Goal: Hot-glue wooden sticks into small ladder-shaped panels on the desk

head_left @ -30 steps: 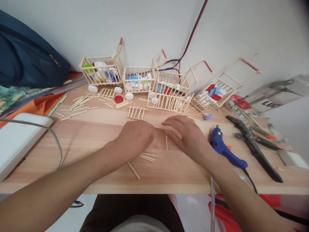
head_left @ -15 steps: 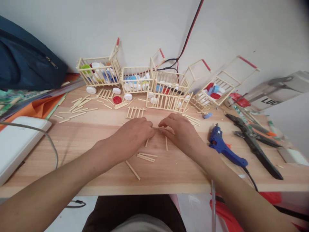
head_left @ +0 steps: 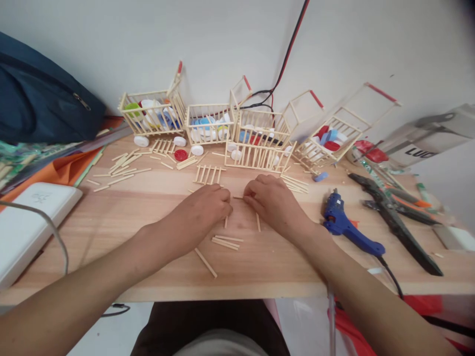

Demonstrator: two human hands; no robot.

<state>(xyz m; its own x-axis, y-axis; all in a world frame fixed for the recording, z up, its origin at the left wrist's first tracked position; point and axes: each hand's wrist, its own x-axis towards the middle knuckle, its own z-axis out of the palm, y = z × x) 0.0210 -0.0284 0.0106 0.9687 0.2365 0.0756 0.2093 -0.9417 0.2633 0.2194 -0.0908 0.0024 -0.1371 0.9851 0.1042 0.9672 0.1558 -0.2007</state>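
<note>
A pale wooden table [head_left: 148,198] stands against a white wall. At the far left lie a dark blue bag [head_left: 40,104] and a white case [head_left: 25,222], with loose sticks [head_left: 118,170] scattered just beyond. Along the wall stands a row of small stick carts [head_left: 154,113] filled with bottle caps [head_left: 208,126]. In the middle, the left hand [head_left: 206,207] rests knuckles up, fingers curled down onto the wood. A thin stick [head_left: 238,198] lies flat between the two hands, its ends at their fingertips. I cannot tell whether either hand pinches it. The right hand [head_left: 274,202] is curled the same way. To the right lie a blue glue gun [head_left: 345,227] and black cutters [head_left: 397,225].
</note>
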